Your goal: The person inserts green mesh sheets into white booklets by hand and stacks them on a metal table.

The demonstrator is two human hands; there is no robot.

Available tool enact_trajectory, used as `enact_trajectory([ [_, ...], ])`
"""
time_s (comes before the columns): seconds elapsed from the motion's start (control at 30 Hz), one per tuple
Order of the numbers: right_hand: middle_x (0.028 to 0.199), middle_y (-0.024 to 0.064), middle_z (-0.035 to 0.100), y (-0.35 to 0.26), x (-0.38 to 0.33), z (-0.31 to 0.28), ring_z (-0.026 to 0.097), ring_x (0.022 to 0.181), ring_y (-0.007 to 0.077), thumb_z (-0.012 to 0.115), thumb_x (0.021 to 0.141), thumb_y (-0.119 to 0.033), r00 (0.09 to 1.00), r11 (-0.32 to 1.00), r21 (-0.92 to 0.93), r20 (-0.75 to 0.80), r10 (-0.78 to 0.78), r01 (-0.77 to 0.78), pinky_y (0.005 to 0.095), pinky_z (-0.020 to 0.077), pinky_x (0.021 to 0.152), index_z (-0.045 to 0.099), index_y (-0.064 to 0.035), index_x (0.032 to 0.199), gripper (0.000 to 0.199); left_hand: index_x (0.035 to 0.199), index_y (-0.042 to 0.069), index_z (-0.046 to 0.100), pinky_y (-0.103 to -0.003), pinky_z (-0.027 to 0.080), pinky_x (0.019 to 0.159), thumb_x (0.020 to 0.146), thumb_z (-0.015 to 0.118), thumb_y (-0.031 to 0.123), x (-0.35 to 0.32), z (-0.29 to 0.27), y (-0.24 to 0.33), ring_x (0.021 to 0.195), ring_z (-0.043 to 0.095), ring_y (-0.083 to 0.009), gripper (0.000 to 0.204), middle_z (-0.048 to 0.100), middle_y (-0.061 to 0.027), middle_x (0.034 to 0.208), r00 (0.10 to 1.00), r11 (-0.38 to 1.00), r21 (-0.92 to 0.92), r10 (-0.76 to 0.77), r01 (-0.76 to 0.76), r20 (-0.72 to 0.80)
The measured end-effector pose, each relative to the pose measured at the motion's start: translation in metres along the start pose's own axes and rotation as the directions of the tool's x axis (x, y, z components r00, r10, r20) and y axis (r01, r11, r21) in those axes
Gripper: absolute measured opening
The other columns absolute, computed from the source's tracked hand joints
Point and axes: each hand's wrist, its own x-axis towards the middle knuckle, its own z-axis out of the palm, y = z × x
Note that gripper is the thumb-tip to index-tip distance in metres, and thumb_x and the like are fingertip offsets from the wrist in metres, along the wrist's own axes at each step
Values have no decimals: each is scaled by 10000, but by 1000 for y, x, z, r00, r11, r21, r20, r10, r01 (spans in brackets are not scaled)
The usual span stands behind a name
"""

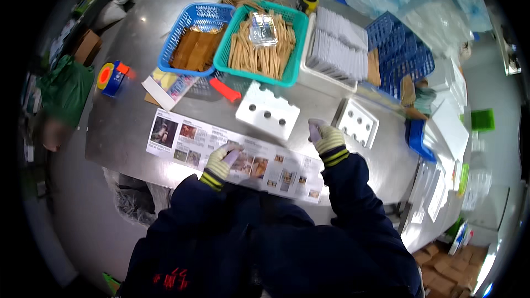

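Note:
A long printed leaflet with colour photos lies unfolded along the near side of the metal table. My left hand, in a pale knit glove with a yellow-and-black cuff, is over its middle, thumb and fingers apart. Just above the leaflet's right end is my right hand, gloved alike, fingers curled in; what they hold, if anything, is hidden. Between and beyond the hands sits a white foam block with round holes. A similar white holed foam piece lies right of my right hand.
Farther back stand a blue basket of brown packets, a green basket of thin wooden-looking sticks, and a white bin of stacked white sheets. A red-handled tool, cards and a tape dispenser lie left. Blue crates stand right.

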Motion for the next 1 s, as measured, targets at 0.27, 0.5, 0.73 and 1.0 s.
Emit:
enact_trajectory([
  [0.27, 1082, 246, 572, 72, -198, 84, 575, 966, 392, 569, 735, -137, 858, 843, -161, -60, 510, -512, 429, 460, 833, 374, 8, 1279, 596, 1141, 27, 535, -267, 521, 697, 952, 444, 206, 28, 68, -18, 801, 629, -156, 275, 630, -124, 956, 891, 923, 333, -307, 192, 335],
  [0.5, 1185, 281, 495, 76, -205, 106, 507, 1048, 427, 513, 722, -54, 829, 854, 5, -238, 506, -520, 460, 409, 914, 372, 59, 1259, 567, 1139, -4, 525, -291, 532, 724, 939, 472, 185, 30, 109, -48, 786, 627, -179, 280, 628, -142, 954, 758, 856, 460, -458, 236, 463],
  [0.73, 1310, 245, 398, -22, -208, 53, 409, 1202, 377, 641, 679, -154, 937, 979, -142, -338, 94, -149, 456, 341, 986, 339, 34, 1305, 720, 1116, -37, 464, -264, 507, 620, 768, 706, 325, 29, 166, -33, 711, 578, -144, 557, 614, -149, 885, 859, 863, 466, -379, 195, 343],
  [1.0, 1297, 270, 386, -71, -202, 27, 417, 1186, 407, 679, 675, -177, 977, 995, -101, -211, -37, 16, 450, 355, 982, 398, -28, 1291, 694, 986, -37, 549, -319, 513, 697, 685, 732, 530, 45, 166, -43, 780, 602, -200, 668, 616, -155, 853, 891, 805, 593, -281, 16, 357],
])
